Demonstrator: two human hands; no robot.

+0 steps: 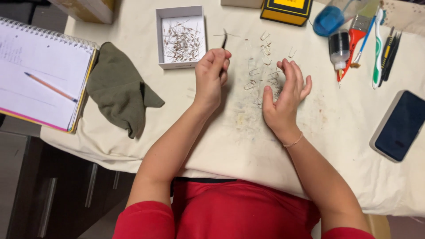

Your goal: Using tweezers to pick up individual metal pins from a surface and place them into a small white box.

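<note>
Here, the black tweezers (224, 40) stick up at twelve o'clock from the left hand (211, 77), whose fingers (218, 59) are curled together and pinched on the lower end of the tool; its tip points toward the far edge of the table, just past the right wall of the white box. At three o'clock of that hand, spread over the cream cloth (248, 150), lie the small bent wire pieces (261, 66) (thin, pale, hard to count). The right hand (285, 99) stands on its edge at the right side of this scatter, palm turned toward the left hand, fingers (293, 75) loosely apart and slightly bent, gripping nothing; the nearest wires lie just beside its fingertips and thumb, and whether they touch cannot be told. A thin band circles the right wrist.

At eleven o'clock of the left hand sits the shallow white box (180, 37) with a heap of straight wire parts in it. At nine o'clock lies a crumpled olive-green rag (119, 90), and beyond it a spiral notebook (40, 75) with a pencil (51, 87) across its page. At two o'clock of the right hand are a small bottle with a dark cap (339, 48), a red-handled brush (356, 33) and a green-and-white toothbrush (377, 48). At three o'clock rests a dark phone (400, 125).
</note>
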